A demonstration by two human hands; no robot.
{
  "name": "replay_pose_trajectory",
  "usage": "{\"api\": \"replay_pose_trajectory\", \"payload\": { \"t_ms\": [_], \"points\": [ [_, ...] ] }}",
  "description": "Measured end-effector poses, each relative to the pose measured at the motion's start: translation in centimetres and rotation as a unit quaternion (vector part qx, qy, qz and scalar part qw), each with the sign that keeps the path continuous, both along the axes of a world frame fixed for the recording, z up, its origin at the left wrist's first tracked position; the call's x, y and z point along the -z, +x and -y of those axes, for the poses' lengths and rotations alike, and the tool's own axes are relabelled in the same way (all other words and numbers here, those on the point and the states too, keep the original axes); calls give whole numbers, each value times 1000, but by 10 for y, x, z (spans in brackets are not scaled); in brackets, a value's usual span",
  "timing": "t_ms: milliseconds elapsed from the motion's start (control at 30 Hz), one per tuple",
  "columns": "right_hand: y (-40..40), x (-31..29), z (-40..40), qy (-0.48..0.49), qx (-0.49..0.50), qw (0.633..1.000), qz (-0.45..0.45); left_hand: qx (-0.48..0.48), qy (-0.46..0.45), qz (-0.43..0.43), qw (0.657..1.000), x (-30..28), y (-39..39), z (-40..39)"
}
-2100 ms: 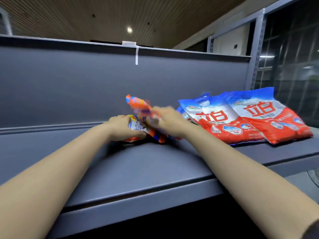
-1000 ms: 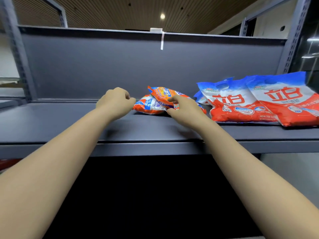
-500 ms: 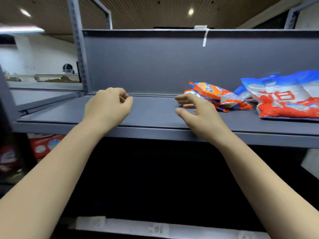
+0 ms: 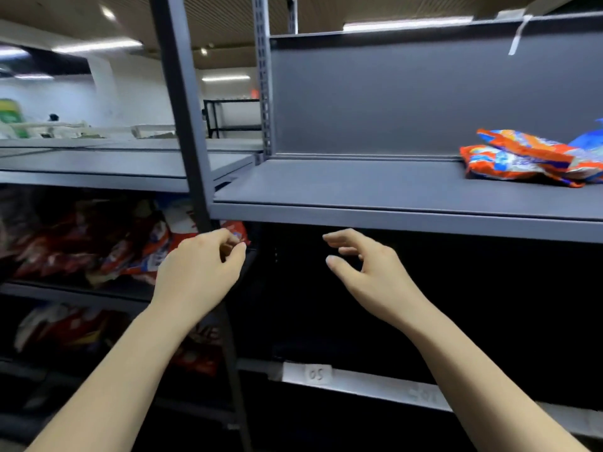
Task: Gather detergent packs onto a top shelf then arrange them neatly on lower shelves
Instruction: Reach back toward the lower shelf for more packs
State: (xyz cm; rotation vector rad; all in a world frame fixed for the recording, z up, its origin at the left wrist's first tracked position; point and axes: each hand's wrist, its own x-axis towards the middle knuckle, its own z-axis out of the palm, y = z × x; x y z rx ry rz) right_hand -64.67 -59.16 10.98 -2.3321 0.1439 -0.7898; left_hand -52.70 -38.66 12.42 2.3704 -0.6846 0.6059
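Detergent packs point(image 4: 522, 158), orange/blue, crumpled, lie on top shelf point(image 4: 359, 187); left hand point(image 4: 199, 272) & right hand point(image 4: 368, 275) loosely curled, holding nothing.

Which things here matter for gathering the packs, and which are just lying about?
Job:
- orange packs lying on the top shelf
- blue pack at the right edge
- heaped red packs on the lower left shelf
- left hand and right hand, both empty

Lying about:
- paper label on a lower rail
- white tape strip on the back panel
- green object, far left

White label point(image 4: 316, 374) on lower shelf edge point(image 4: 365, 384): "50", seen upside down.
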Motion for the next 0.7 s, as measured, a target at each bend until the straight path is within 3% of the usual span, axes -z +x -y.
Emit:
{"api": "replay_pose_trajectory", "payload": {
  "t_ms": [333, 700],
  "points": [
    [72, 45, -104, -19, -51, 996, -77, -80, 21, -66, 994, 39, 55, -119],
    [179, 74, -176, -4, -123, 985, -120, -140, 64, -103, 983, 74, 147, -180]
  ]
}}
